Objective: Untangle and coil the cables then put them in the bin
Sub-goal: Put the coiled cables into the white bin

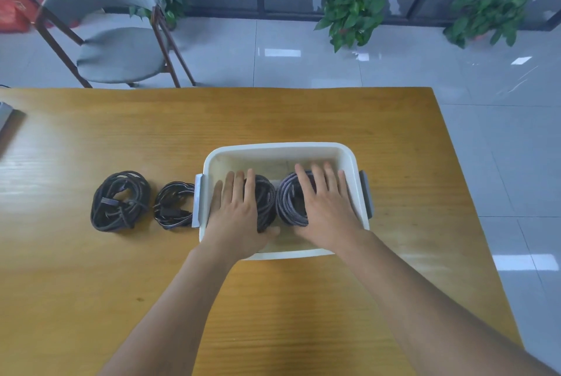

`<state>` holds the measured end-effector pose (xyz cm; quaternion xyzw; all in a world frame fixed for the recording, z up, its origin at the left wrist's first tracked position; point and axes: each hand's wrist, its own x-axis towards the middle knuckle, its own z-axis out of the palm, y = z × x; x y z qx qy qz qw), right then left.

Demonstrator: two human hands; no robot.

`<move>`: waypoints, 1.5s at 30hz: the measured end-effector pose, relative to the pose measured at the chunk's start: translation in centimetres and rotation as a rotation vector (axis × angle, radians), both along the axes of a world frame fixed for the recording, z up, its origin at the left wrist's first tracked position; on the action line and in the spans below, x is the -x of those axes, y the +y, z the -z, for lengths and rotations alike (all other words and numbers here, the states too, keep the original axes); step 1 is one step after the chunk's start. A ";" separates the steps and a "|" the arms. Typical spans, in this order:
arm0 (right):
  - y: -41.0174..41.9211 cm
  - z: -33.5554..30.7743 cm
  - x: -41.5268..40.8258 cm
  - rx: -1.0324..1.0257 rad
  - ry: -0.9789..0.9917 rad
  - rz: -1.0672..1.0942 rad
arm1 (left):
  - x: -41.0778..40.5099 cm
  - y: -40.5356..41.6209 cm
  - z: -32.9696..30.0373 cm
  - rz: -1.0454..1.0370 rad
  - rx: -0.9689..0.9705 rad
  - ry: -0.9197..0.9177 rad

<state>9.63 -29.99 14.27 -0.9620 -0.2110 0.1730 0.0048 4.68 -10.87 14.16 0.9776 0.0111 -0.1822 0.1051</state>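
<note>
Centrally on wooden table (pixel 91 138): white plastic bin (pixel 282 150) with grey side handles, long side toward viewer. Inside bin, two coiled cables side by side, nearly touching: black braided coil (pixel 267 199) on left, grey-purple braided coil (pixel 288 202) on right. Left hand (pixel 236 208) flat, palm down on black braided coil, fingers straight and slightly spread, thumb angled along coil's near edge, gripping nothing. Right hand (pixel 326 205) likewise flat, palm down on grey-purple braided coil, fingers straight and fanned, nothing pinched. Both forearms bare, reaching in over bin's near rim. Outside bin, on table to its left: small black coil (pixel 173 205) just beside left handle, larger dark coil (pixel 120 201) near it farther left, the two apart. Beyond table: grey upholstered chair (pixel 118 50) on tiled floor, potted green plants (pixel 349 14) along dark glass wall, red object (pixel 15 2) at far left, blurred.
</note>
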 end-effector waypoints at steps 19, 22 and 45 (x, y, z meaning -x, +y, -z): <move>1.2 1.8 -0.9 0.105 0.202 0.068 | -1.0 -1.7 1.6 0.000 0.029 0.051; 1.1 0.9 -0.7 0.067 0.153 0.081 | -0.6 -1.1 0.9 -0.021 0.105 -0.020; 20.5 -5.1 4.0 -0.395 -0.013 -0.099 | 7.9 19.8 -0.5 -0.166 0.201 -0.425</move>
